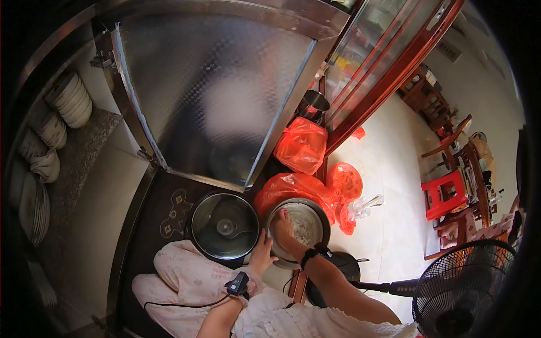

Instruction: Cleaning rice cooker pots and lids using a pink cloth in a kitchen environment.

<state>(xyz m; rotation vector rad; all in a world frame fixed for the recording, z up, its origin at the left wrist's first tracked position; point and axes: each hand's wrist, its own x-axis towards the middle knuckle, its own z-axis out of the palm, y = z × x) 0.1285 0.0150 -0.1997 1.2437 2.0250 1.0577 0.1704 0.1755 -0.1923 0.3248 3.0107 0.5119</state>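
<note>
A round metal pot (325, 226) with a pale, cloudy content stands before me on the right. My right hand (282, 228) reaches into it at its left side; what its fingers touch inside cannot be made out. My left hand (261, 253), fingers apart, rests by the pot's lower left rim, between it and a dark pot with a glass lid (215, 245). Both wrists carry a strapped device with a cable. Red plastic bags (281, 186) lie against the far side of the metal pot.
An open cabinet with a metal-framed door (211, 97) holds stacked bowls (74, 101) and plates (38, 211) at the left. A sliding door (380, 76), a standing fan (463, 287), a red stool (444, 194) and another filled red bag (302, 145) are to the right.
</note>
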